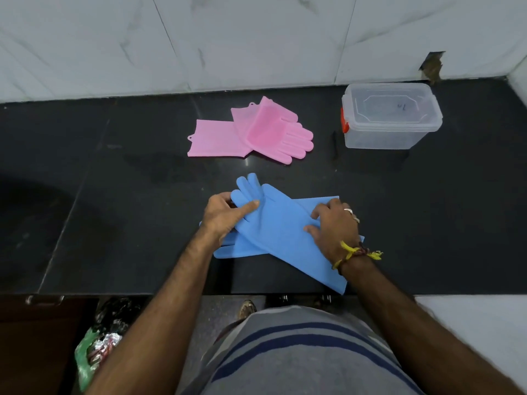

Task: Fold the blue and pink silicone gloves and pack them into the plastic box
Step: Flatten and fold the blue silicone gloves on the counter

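Observation:
Two blue silicone gloves (273,223) lie crossed on the black counter near its front edge, the upper one with its fingers pointing up and left. My left hand (225,215) pinches that glove at the finger end, thumb on top. My right hand (333,223) rests on the cuff part, fingers curled over the blue material. The pink gloves (251,135) lie overlapped farther back, one showing its bristled palm. The clear plastic box (390,118) with red latches stands at the back right with its lid on.
The black stone counter (128,181) runs to a white marbled wall (199,38) at the back. Its front edge lies just below the blue gloves. Below at the left sits a green bag (94,352) on the floor.

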